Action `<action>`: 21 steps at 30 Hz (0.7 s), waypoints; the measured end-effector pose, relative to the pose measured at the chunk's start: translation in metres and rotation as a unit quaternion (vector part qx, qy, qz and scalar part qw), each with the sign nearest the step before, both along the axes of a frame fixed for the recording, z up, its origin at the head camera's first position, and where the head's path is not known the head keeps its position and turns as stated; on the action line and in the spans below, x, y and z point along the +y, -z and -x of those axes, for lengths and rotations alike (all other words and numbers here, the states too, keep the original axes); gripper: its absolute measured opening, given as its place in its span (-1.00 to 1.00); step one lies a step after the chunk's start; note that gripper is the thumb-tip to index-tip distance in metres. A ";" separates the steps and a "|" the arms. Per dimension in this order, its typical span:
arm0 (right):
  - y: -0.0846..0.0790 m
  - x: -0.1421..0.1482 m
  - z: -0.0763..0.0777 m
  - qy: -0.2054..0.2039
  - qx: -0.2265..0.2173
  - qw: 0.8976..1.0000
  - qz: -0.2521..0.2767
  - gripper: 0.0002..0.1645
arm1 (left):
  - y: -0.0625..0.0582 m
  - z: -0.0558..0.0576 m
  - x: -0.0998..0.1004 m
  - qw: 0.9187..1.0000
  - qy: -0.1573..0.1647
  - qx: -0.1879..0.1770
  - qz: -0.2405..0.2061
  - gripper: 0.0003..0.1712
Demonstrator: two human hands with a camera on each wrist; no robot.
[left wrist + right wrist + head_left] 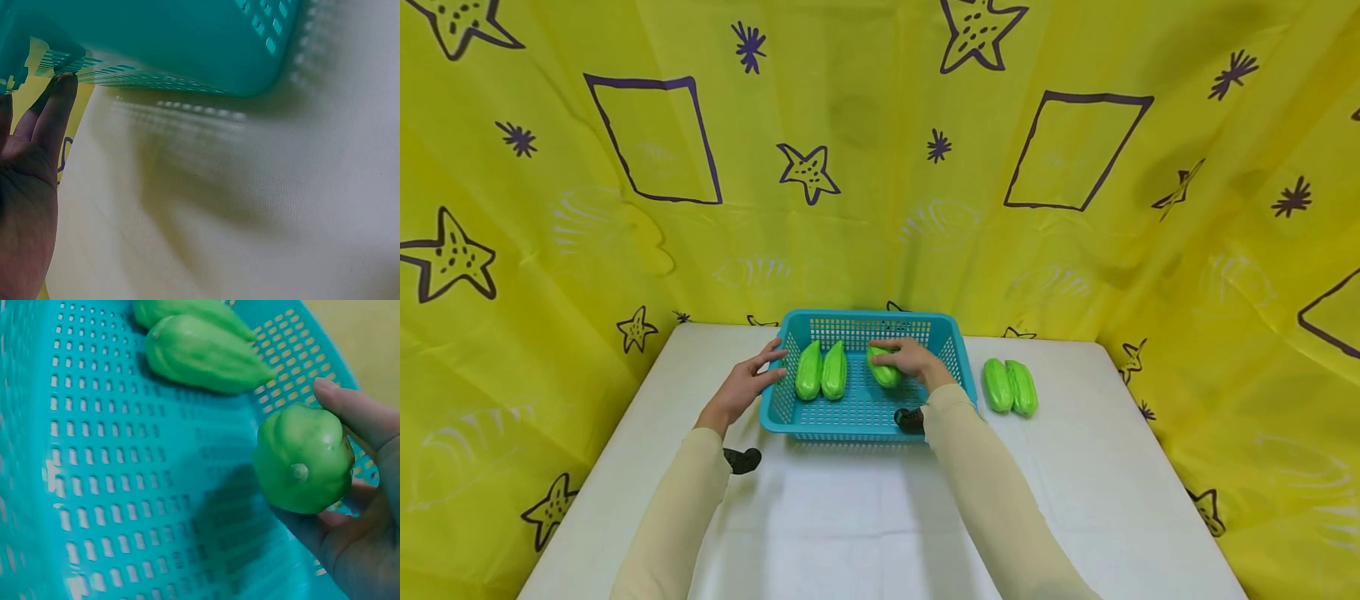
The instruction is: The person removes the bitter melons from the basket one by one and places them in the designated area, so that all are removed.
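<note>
In the head view my right hand (913,358) grips a bright green, ribbed bitter melon (885,372) inside the blue-green plastic basket (865,429). The right wrist view shows this bitter melon (303,459) end-on, thumb on one side and fingers round the other, its shadow on the basket floor. Two more bitter melons (809,372) (834,372) lie side by side in the basket's left half. My left hand (747,387) rests at the basket's left rim, fingers spread. In the left wrist view, fairly straight fingers (56,112) touch the basket's outer side.
Right of the basket, two further bitter melons (997,385) (1022,388) lie together on the white table (850,517). A yellow curtain (880,233) with dark star drawings hangs behind the table and along both sides.
</note>
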State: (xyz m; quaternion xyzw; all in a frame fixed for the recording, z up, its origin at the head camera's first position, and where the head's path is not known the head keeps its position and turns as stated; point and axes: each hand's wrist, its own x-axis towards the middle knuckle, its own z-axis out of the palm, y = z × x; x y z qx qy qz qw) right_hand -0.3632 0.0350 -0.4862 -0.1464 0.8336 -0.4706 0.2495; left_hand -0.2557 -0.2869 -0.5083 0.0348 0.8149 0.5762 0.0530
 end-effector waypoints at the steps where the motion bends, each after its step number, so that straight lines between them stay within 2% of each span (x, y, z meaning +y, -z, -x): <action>1: -0.003 0.001 0.000 0.000 0.011 1.000 -0.008 -0.37 | 0.000 0.000 0.000 1.000 -0.001 -0.001 0.000 -0.36; 5: -0.015 0.004 -0.002 0.008 0.038 0.999 -0.022 -0.36 | 0.000 0.000 0.000 1.000 -0.003 -0.005 0.000 -0.34; 10: -0.029 0.011 -0.005 0.031 0.042 0.999 0.007 -0.35 | 0.002 0.000 0.001 1.000 0.000 -0.005 -0.006 -0.31; 17: -0.042 0.022 -0.016 0.082 0.054 0.994 0.050 -0.38 | -0.030 -0.015 0.010 1.000 0.014 -0.010 -0.020 -0.39; 21: -0.049 0.031 -0.025 0.108 0.065 0.989 0.082 -0.37 | -0.028 -0.014 0.010 1.000 0.013 -0.013 -0.025 -0.38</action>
